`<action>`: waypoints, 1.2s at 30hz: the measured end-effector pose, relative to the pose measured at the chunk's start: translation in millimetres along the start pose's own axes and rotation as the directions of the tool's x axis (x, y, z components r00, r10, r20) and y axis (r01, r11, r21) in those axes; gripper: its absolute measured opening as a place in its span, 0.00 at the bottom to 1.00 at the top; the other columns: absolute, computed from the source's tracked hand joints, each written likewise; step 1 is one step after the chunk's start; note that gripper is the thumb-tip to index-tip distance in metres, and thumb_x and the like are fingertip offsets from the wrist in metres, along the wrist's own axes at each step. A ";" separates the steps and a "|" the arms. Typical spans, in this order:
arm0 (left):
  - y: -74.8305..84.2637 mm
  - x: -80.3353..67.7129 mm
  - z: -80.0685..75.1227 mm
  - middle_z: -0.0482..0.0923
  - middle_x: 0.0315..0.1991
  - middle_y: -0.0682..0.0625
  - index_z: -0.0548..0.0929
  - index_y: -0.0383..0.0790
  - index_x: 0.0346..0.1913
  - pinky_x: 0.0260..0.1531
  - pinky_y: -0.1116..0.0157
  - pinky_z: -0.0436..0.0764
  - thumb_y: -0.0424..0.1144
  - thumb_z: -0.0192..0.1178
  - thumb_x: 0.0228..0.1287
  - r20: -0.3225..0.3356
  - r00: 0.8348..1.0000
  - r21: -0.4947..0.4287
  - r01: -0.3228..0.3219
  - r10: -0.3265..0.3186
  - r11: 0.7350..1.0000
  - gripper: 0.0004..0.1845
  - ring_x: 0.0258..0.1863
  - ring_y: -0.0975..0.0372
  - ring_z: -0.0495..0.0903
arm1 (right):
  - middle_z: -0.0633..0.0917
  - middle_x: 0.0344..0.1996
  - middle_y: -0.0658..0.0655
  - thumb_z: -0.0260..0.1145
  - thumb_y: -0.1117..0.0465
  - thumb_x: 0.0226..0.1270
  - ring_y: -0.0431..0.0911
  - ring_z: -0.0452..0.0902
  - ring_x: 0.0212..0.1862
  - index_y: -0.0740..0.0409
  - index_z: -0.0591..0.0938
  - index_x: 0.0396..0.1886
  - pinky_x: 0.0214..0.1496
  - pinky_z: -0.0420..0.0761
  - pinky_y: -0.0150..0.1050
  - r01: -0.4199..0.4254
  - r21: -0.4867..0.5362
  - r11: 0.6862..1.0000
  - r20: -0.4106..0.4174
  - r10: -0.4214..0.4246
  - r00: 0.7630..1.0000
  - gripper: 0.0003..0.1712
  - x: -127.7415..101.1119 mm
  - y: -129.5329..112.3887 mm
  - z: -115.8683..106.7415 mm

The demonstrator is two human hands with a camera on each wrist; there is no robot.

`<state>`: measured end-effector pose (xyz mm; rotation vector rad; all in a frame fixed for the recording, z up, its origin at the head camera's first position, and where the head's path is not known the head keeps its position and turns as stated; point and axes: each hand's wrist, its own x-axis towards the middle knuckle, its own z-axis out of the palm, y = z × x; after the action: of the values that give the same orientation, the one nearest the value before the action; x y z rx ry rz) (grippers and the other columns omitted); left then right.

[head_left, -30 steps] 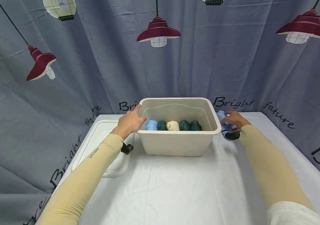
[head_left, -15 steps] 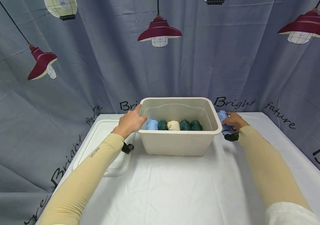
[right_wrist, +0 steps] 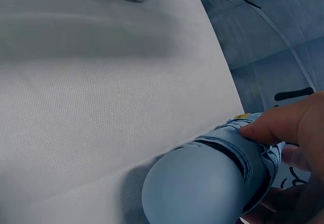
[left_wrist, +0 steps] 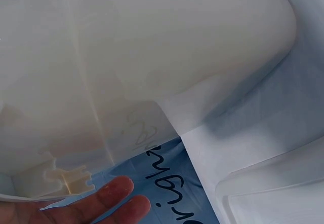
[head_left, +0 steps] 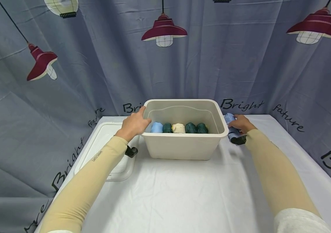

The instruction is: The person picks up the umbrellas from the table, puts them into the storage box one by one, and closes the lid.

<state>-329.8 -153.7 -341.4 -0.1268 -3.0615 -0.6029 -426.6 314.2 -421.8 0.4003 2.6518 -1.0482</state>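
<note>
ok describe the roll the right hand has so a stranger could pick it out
Start at the beige bin in the middle of the white table. Just outside its right wall, the right hand grips a light blue roll. It is the only roll outside the bin; the other five sit in a row inside.

"Bright future" on curtain (head_left: 241,64); small "Let's slim" on left sleeve (head_left: 97,156).

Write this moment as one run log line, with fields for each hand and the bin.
left hand: rests on bin rim | right hand: grips light blue roll on table | bin: five rolls in a row
</note>
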 end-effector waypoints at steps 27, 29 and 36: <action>0.6 -0.4 -0.2 0.74 0.67 0.37 0.51 0.49 0.81 0.49 0.45 0.78 0.58 0.48 0.71 0.008 1.000 -0.002 0.009 -0.009 1.000 0.41 0.54 0.44 0.82 | 0.57 0.73 0.79 0.58 0.59 0.69 0.67 0.64 0.67 0.66 0.43 0.81 0.60 0.77 0.62 0.183 0.015 0.983 0.017 -0.183 0.983 0.49 -40.3 -46.1 -41.4; 0.7 -0.8 -0.4 0.74 0.67 0.37 0.51 0.49 0.81 0.49 0.45 0.78 0.58 0.48 0.70 0.007 1.000 -0.004 0.008 -0.008 1.000 0.41 0.54 0.44 0.82 | 0.58 0.72 0.79 0.58 0.59 0.69 0.66 0.65 0.66 0.67 0.43 0.81 0.60 0.77 0.62 0.196 0.013 0.981 0.018 -0.196 0.980 0.49 -44.4 -50.8 -43.5; 0.3 -0.9 1.0 0.75 0.66 0.37 0.52 0.49 0.81 0.49 0.45 0.78 0.58 0.48 0.70 0.000 1.000 -0.009 0.006 -0.006 1.000 0.40 0.53 0.44 0.82 | 0.62 0.69 0.79 0.60 0.56 0.68 0.65 0.71 0.60 0.67 0.48 0.80 0.46 0.85 0.52 0.243 -0.034 0.970 -0.033 -0.244 0.969 0.48 -55.3 -66.7 -49.0</action>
<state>-328.8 -153.1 -342.2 -0.1176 -3.0611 -0.6170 -405.2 292.8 -326.9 0.0890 2.7992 -1.0765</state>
